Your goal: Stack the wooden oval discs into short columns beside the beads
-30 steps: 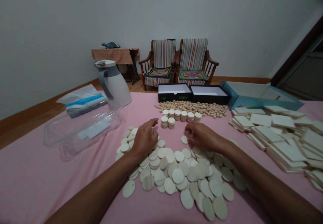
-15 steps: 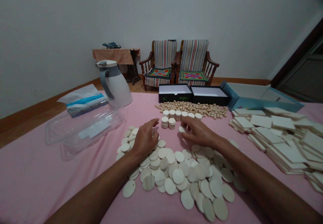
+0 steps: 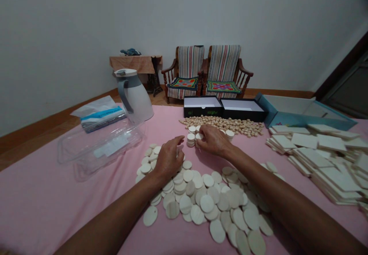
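Loose round wooden discs (image 3: 207, 203) lie in a wide, overlapping pile on the pink cloth. My left hand (image 3: 169, 158) rests over the pile's far left edge, its thumb and fingers apart and nothing visible between them. Beyond it stand two rows of small disc stacks (image 3: 191, 140). My right hand (image 3: 214, 141) reaches across to the front row, thumb and fingers closed around a pale wooden disc (image 3: 199, 136) at the top of the second stack. Part of the back row is hidden behind this hand.
Small wooden beads (image 3: 244, 126) spread behind the stacks, before two black boxes (image 3: 202, 112). Rectangular wooden boards (image 3: 330, 167) and a blue box (image 3: 304, 113) occupy the right. At left are clear plastic trays (image 3: 100, 147), a tissue pack (image 3: 102, 117) and a white jug (image 3: 139, 102).
My right hand has moved left and forward, bringing a disc from beside the stacks onto the front row's second stack. My left hand stays over the pile. The view has shifted slightly.
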Motion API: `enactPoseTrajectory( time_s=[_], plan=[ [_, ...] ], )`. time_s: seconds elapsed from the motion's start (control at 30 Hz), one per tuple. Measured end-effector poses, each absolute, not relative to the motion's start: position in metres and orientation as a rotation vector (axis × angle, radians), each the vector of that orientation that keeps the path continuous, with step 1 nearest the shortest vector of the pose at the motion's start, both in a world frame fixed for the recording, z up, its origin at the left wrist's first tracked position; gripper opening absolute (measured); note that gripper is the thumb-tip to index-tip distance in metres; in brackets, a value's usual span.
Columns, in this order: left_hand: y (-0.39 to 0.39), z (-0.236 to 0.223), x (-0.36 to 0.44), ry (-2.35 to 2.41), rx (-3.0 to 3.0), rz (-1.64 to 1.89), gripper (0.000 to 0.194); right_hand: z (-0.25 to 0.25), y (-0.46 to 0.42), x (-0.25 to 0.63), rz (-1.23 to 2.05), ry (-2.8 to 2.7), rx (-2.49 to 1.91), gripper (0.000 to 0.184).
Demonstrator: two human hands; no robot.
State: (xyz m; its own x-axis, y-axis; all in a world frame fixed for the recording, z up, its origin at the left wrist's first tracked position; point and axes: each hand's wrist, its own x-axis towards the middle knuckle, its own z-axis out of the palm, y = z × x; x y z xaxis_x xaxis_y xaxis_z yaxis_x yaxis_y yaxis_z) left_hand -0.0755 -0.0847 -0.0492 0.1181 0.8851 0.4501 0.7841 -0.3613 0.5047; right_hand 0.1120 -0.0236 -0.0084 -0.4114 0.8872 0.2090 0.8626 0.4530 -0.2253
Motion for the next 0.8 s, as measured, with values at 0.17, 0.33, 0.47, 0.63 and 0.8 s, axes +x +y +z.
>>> enactPoseTrajectory(
  time_s=[0.17,0.33,0.47,0.63,0.8],
  plan=[
    [-0.084,-0.051,-0.076,1.683,2.231,1.086,0.051,-0.008,-0.028,0.122,0.146,-2.34,-1.429,0.015],
    [-0.083,-0.054,-0.076,1.682,2.252,1.075,0.051,-0.007,-0.038,0.134,0.216,-2.394,-1.534,0.015],
    [-0.083,-0.052,-0.077,1.683,2.249,1.06,0.051,-0.009,-0.042,0.134,0.268,-2.455,-1.485,0.014],
    [-0.083,-0.052,-0.077,1.679,2.251,1.066,0.052,-0.014,-0.04,0.132,0.315,-2.451,-1.385,0.016],
    [-0.082,-0.053,-0.077,1.682,2.262,1.072,0.052,-0.016,-0.038,0.133,0.331,-2.447,-1.325,0.02]
  ],
)
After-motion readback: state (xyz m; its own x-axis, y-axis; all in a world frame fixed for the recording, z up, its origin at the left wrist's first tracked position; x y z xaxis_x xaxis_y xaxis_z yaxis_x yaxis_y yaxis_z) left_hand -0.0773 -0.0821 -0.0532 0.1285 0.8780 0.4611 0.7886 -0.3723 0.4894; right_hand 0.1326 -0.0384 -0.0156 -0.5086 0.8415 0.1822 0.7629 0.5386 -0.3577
